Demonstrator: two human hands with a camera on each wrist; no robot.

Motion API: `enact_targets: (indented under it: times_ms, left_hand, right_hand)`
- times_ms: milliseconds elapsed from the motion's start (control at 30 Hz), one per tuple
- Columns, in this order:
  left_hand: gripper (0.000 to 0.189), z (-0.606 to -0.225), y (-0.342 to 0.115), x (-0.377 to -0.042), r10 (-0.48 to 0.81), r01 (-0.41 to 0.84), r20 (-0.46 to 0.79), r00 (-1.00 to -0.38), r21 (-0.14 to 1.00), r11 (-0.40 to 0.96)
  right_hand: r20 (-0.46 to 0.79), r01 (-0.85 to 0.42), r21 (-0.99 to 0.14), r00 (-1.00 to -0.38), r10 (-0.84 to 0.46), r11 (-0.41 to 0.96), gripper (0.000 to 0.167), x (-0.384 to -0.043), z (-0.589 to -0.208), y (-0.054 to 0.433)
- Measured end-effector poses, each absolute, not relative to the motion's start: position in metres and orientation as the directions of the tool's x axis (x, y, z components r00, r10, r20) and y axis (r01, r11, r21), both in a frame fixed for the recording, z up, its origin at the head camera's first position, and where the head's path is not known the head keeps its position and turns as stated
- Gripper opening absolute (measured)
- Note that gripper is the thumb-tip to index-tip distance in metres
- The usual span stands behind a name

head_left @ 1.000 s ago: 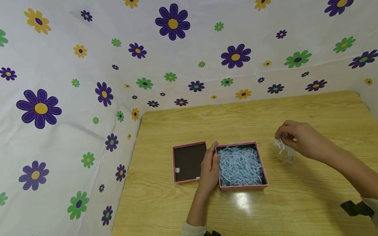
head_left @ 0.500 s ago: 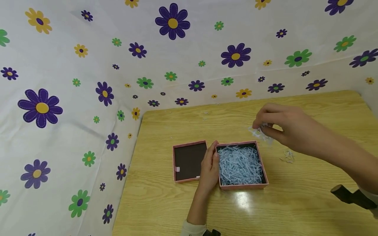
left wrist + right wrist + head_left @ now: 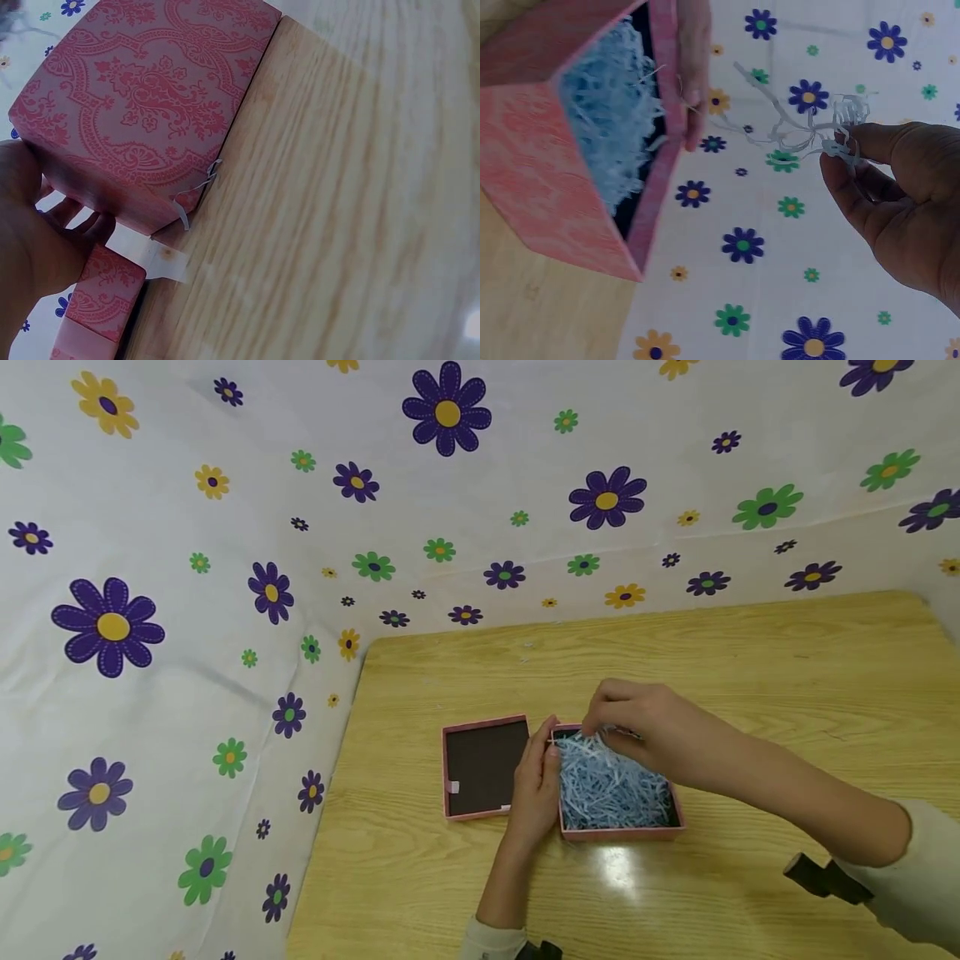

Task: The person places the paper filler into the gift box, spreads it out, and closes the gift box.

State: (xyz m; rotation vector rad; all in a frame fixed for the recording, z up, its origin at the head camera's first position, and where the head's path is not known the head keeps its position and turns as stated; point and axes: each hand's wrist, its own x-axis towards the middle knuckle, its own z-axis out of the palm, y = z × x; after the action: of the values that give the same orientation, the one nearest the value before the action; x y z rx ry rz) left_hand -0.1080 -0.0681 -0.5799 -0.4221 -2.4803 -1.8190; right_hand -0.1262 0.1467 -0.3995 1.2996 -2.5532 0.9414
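While my left hand (image 3: 536,787) rests its fingers against one side wall of the open pink box (image 3: 622,835), my right hand (image 3: 658,733) pinches pale paper strands (image 3: 849,112) between thumb and fingers, with the box's blue shredded filling (image 3: 611,795) lying just below those pinching fingers.

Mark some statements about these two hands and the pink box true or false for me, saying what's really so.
1. The left-hand grip rests against the open pink patterned box. True.
2. The box is filled with brown sand. False: it holds light-blue shredded paper.
3. The right-hand grip pinches thin, pale paper strips. True.
4. The box is shut. False: it stands open; the shallow, dark-lined pink lid lies left of it.
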Motion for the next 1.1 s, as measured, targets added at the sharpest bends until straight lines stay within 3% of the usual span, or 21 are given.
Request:
enact_targets:
  times_ms: [300,567,733,1100]
  left_hand:
    - [0.049,-0.582,-0.068,-0.109,0.203,0.233,0.181,-0.962,0.934,0.271]
    - [0.049,-0.578,-0.067,-0.108,0.197,0.216,0.167,-0.966,0.939,0.268]
    - [0.049,-0.579,-0.067,-0.108,0.195,0.224,0.175,-0.965,0.938,0.265]
    - [0.049,-0.58,-0.068,-0.108,0.197,0.222,0.173,-0.965,0.939,0.263]
  right_hand:
    - [0.126,-0.706,-0.446,-0.658,-0.742,0.55,0.025,-0.128,-0.475,0.145]
    - [-0.057,-0.692,-0.343,-0.66,-0.75,0.635,0.05,-0.123,-0.507,0.141]
    - [-0.049,-0.712,-0.262,-0.664,-0.746,0.651,0.054,-0.12,-0.508,0.139]
    - [0.056,-0.663,-0.395,-0.708,-0.704,0.636,0.058,-0.119,-0.456,0.169]
